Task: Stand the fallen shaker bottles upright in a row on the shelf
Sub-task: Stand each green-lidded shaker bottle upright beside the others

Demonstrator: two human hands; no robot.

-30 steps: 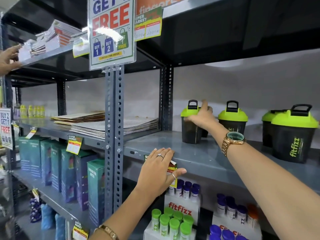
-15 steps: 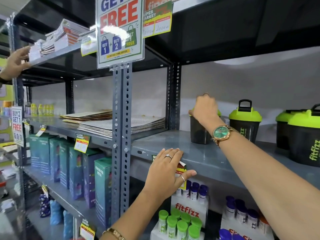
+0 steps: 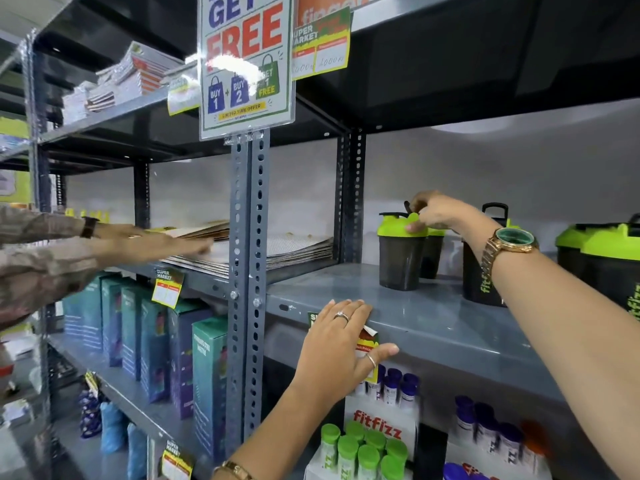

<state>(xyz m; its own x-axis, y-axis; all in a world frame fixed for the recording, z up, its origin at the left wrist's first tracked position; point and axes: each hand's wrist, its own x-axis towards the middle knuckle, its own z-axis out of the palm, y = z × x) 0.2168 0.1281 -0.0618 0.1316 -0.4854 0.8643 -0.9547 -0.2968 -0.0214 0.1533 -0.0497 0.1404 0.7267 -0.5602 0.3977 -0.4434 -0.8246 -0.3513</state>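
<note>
The right hand (image 3: 437, 211) is pinching the green lid of the upright shaker bottle (image 3: 401, 252) on the shelf (image 3: 433, 318), a light, rigid, probably smooth plastic item best gripped at lid or handle, while the left hand (image 3: 341, 344) is lying flat, empty, on the shelf edge.

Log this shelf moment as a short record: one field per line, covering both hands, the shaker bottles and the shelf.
right hand: fingertips on the green lid of the leftmost shaker bottle, by its carry loop
left hand: flat on the front edge of the grey shelf, covering part of a price tag
leftmost shaker bottle: upright, dark cup
second bottle: upright, just behind the first
larger shakers: upright, to the right, partly hidden by the arm
fallen bottles: none visible
other person's arm: reaching into the neighbouring bay
</note>
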